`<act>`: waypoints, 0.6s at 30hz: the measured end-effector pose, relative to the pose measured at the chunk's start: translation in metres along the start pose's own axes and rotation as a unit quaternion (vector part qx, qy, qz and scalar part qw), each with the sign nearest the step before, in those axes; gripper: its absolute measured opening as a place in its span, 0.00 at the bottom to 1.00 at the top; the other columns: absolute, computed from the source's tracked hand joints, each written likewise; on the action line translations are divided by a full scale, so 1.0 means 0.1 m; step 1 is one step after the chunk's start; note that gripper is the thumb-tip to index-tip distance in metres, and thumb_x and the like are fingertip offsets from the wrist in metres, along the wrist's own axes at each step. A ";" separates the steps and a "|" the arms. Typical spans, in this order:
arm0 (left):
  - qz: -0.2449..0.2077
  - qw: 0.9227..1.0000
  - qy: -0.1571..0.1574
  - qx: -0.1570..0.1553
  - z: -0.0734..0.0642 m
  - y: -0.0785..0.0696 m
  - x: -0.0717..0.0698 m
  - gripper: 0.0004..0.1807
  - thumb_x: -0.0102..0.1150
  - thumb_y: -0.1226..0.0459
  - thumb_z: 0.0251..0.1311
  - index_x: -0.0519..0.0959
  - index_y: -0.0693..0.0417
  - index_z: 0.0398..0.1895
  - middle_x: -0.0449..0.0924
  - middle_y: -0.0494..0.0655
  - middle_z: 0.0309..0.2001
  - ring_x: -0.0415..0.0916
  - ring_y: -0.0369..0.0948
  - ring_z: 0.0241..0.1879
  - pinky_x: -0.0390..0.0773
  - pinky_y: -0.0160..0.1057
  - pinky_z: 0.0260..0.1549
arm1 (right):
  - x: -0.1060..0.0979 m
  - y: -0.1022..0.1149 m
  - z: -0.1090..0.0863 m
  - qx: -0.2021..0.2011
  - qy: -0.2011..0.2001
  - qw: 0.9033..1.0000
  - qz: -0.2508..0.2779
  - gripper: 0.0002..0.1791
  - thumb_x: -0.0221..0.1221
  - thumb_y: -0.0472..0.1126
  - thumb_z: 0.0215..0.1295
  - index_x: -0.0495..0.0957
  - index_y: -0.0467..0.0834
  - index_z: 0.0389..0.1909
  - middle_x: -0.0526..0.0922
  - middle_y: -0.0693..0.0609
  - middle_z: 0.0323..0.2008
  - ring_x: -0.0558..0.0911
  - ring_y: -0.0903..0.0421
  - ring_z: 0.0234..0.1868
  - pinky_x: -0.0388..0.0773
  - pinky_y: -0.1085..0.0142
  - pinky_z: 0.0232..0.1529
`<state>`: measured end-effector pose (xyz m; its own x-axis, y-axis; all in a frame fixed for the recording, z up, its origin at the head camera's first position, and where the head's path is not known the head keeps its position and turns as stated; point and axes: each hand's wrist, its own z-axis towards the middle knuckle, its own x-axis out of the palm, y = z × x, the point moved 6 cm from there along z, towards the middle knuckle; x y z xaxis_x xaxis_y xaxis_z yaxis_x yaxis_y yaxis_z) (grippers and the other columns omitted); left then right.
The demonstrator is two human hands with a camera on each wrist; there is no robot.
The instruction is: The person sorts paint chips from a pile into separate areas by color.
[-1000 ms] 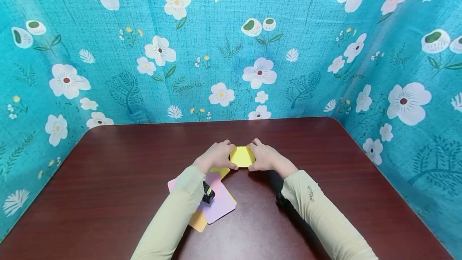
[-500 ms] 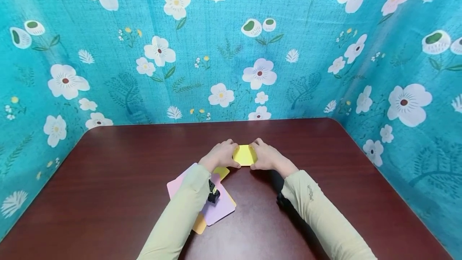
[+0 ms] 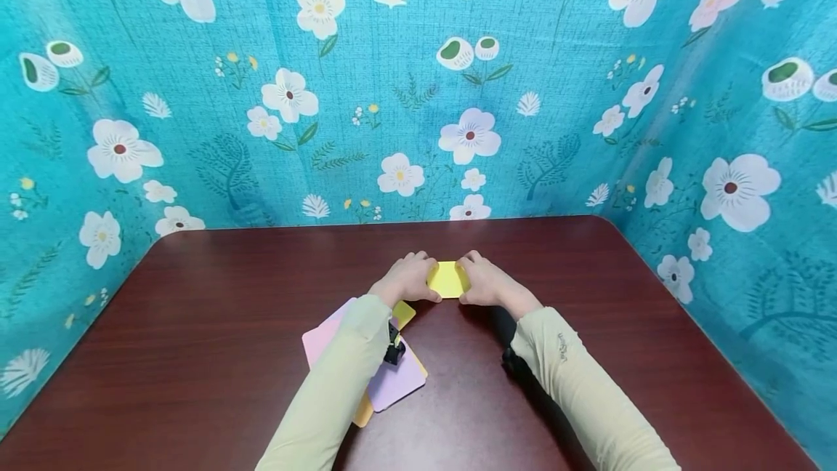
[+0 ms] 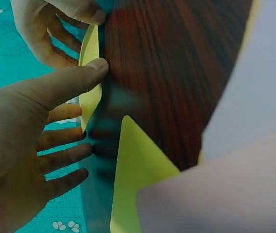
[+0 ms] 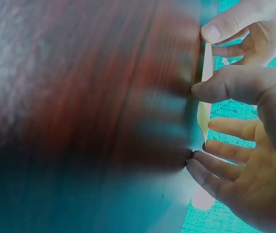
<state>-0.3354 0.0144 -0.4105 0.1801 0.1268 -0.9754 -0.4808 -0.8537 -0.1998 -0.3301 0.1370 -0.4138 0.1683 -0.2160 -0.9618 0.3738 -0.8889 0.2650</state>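
In the head view a small yellow card (image 3: 447,280) lies between my two hands, near the far middle of the table. My left hand (image 3: 408,279) holds its left side, thumb at the near edge and fingers toward the far edge. On the right side, my right hand (image 3: 489,284) grips it in the same way. Seen from the left wrist, the card (image 4: 90,77) looks thin and slightly bowed, with the left thumb (image 4: 91,73) across it. In the right wrist view the card (image 5: 204,114) shows nearly edge-on beside the right thumb (image 5: 210,90).
Under my left forearm several cards overlap on the dark wooden table (image 3: 196,325): a pink card (image 3: 317,344), a purple card (image 3: 400,381), an orange card (image 3: 362,411) and another yellow card (image 3: 405,313). A blue floral curtain (image 3: 366,93) hangs behind the table.
Both hands have shifted slightly to the right with the yellow card between them. The left forearm has moved right across the overlapping cards, which have stayed nearly in place.
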 end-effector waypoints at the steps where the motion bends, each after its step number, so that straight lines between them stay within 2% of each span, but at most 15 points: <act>1: 0.002 1.000 0.002 0.000 0.01 -0.01 0.00 0.35 0.65 0.46 0.44 0.71 0.54 0.55 0.70 0.48 0.51 0.66 0.44 0.47 0.68 0.43 0.49 | 0.00 -0.01 0.00 0.001 0.002 1.000 0.002 0.36 0.66 0.43 0.43 0.66 0.35 0.55 0.65 0.42 0.54 0.71 0.50 0.44 0.73 0.59 0.46; 12: 0.001 1.000 0.014 -0.007 0.06 -0.04 0.01 0.34 0.65 0.47 0.45 0.72 0.49 0.56 0.72 0.46 0.55 0.66 0.45 0.52 0.66 0.46 0.53 | -0.02 -0.08 -0.01 -0.002 0.031 0.999 0.013 0.31 0.64 0.40 0.46 0.67 0.36 0.52 0.66 0.41 0.53 0.69 0.49 0.46 0.71 0.58 0.49; 18: 0.005 1.000 -0.001 -0.001 0.05 -0.06 -0.02 0.33 0.65 0.46 0.45 0.74 0.49 0.55 0.73 0.47 0.53 0.67 0.46 0.51 0.66 0.47 0.51 | -0.02 -0.10 0.00 -0.010 0.044 0.999 0.019 0.29 0.62 0.39 0.48 0.67 0.36 0.53 0.65 0.39 0.55 0.67 0.47 0.51 0.69 0.56 0.53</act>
<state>-0.3374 0.0216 -0.4081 0.1733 0.1205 -0.9775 -0.4800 -0.8563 -0.1907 -0.3344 0.1458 -0.4148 0.2609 -0.2125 -0.9417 0.3845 -0.8719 0.3033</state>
